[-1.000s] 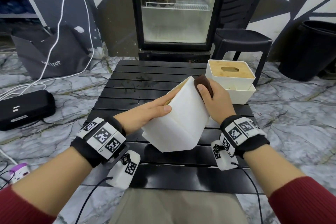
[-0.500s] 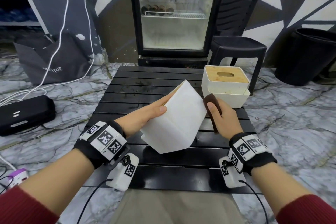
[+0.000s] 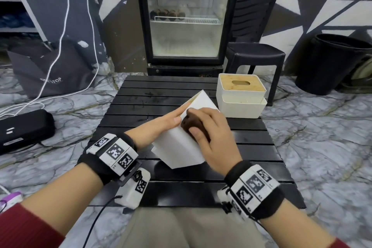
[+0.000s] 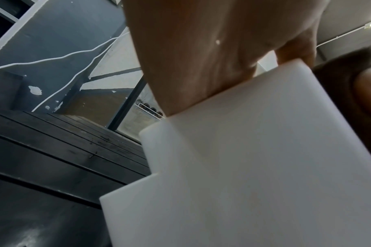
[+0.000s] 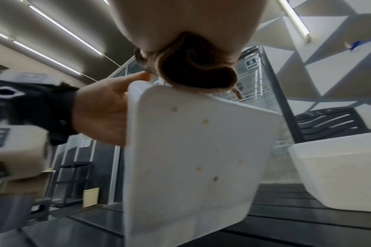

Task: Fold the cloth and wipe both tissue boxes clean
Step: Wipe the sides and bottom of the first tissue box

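Two hands at black slatted table [image 3: 261,148], left grip [image 3: 161,125] flat-fingered on tilted tissue box [image 3: 177,151], right grip [image 3: 213,135] clutching brown cloth [image 3: 190,125], marble floor [image 3: 322,127]

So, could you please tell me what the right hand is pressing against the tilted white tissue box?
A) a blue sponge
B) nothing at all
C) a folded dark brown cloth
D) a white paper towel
C: the right hand grips a folded dark brown cloth and presses it on the upper face of the tilted white tissue box, while the left hand steadies the box's side.
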`<control>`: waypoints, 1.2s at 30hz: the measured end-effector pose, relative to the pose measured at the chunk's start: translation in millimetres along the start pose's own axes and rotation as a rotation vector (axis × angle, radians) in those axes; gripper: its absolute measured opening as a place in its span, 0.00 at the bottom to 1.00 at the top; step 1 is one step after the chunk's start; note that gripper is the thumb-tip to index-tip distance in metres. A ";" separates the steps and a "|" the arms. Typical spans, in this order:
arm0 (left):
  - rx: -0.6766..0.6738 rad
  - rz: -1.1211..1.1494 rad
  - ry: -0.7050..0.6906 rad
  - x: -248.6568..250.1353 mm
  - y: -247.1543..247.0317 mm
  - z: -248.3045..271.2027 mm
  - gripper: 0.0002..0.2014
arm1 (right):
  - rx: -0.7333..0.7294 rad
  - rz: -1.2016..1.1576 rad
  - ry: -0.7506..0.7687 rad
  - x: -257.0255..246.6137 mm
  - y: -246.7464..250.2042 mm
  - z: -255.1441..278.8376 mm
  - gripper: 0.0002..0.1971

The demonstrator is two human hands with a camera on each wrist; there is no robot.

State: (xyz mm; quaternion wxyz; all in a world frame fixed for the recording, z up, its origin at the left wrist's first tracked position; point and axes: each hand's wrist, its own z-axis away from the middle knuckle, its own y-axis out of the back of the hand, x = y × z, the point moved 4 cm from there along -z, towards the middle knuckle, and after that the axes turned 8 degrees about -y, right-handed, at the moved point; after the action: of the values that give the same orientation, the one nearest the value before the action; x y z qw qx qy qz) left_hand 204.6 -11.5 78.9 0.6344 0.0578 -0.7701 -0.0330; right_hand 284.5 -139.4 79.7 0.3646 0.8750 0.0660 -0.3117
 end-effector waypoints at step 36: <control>-0.094 0.018 0.038 -7.8 5.7 -6.5 0.29 | 0.054 -0.039 -0.273 68.6 -7.2 -67.1 0.16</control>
State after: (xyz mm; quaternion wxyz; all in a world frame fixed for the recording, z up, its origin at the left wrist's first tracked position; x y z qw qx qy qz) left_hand 212.1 -4.7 73.3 0.6513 0.0217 -0.7560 -0.0625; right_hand 370.1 -96.2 70.9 0.3405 0.8323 0.0244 -0.4367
